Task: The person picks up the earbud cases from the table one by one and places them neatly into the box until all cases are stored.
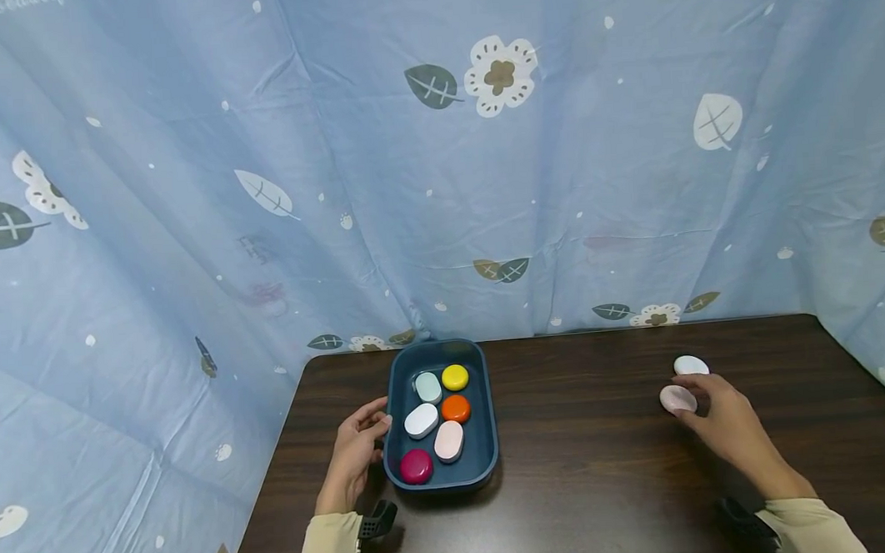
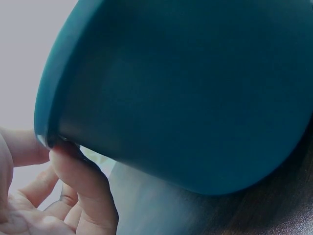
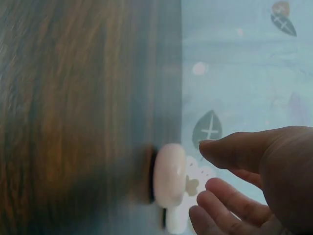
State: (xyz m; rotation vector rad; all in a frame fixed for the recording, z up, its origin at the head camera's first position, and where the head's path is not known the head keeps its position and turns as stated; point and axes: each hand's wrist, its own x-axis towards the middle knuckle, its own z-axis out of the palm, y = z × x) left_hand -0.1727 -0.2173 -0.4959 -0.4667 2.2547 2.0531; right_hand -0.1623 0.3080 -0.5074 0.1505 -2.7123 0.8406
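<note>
My left hand (image 1: 353,458) pinches the left rim of a dark blue rounded rectangular container (image 1: 473,463); in the left wrist view, the thumb and fingers meet at its rim. Inside lie several smooth, pebble-like pieces, including a yellow one (image 1: 455,378), an orange one (image 1: 455,409), a dark pink one (image 1: 417,467) and a white one (image 1: 422,421). Far to the right, my right hand (image 1: 739,432) hovers over a pale pink oval piece (image 1: 677,399). In the right wrist view its fingers are spread beside that piece (image 3: 169,175), apart from it.
Just behind the pale pink piece lies a white oval piece (image 1: 691,365). Both sit on a dark wooden table (image 1: 579,445). A blue patterned curtain (image 1: 557,178) hangs along the table's back edge and down its left side.
</note>
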